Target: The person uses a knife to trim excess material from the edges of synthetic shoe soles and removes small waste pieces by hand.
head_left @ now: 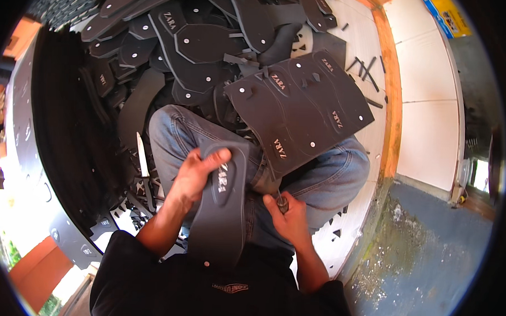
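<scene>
My left hand [194,175] is closed round a dark grey foam sole piece [220,223], thumb on top near its light printed mark. The piece stands lengthwise over my lap, its lower end against my black shirt, with a white dot near that end. My right hand [290,218] is wrapped round a thin-bladed hand tool [283,203] with a rounded dark handle; its narrow metal part points away from me, and its tip is hard to make out. Across my right knee rests a dark foam sheet [304,115] with sole outlines, white dots and small loose scraps on it.
Beyond my knees lies a heap of cut dark soles [195,50]. A knife [142,157] with a bright blade and dark handle lies left of my left knee. Thin offcut strips [370,73] are scattered at right, before an orange-brown ledge [393,107]. Tall dark stacked sheets [64,123] stand at left.
</scene>
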A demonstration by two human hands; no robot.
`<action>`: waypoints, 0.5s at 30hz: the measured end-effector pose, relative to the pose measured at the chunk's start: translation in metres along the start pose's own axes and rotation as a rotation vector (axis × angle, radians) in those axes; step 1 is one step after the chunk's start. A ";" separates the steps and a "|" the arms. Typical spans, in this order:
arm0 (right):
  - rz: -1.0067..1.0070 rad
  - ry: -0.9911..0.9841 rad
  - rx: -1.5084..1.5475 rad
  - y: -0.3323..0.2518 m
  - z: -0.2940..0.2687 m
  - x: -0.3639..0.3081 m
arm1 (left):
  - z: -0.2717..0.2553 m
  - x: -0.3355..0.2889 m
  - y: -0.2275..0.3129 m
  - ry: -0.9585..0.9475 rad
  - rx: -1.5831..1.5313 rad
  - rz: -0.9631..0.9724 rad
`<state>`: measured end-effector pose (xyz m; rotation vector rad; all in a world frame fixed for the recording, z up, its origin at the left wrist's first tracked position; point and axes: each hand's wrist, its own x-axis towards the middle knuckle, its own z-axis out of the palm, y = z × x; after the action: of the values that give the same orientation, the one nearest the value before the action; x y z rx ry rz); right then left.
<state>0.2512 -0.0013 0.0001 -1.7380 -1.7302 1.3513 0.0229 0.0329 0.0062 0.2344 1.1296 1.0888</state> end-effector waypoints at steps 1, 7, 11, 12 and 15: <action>-0.017 0.035 -0.045 0.000 0.000 0.004 | 0.008 -0.007 -0.002 -0.023 0.011 -0.009; -0.089 0.090 -0.130 -0.001 0.000 0.006 | 0.015 -0.011 -0.001 -0.130 0.023 -0.104; -0.064 0.093 -0.187 -0.005 -0.001 0.005 | 0.019 -0.013 -0.002 -0.173 0.107 -0.085; -0.147 0.116 -0.206 -0.005 -0.001 0.011 | 0.020 -0.013 -0.003 -0.195 0.164 -0.085; -0.294 0.163 -0.146 -0.011 -0.006 0.050 | 0.027 -0.008 -0.011 -0.286 0.330 -0.087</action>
<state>0.2402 0.0481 -0.0071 -1.5404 -1.9383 0.9539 0.0516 0.0303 0.0169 0.5772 1.0446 0.7592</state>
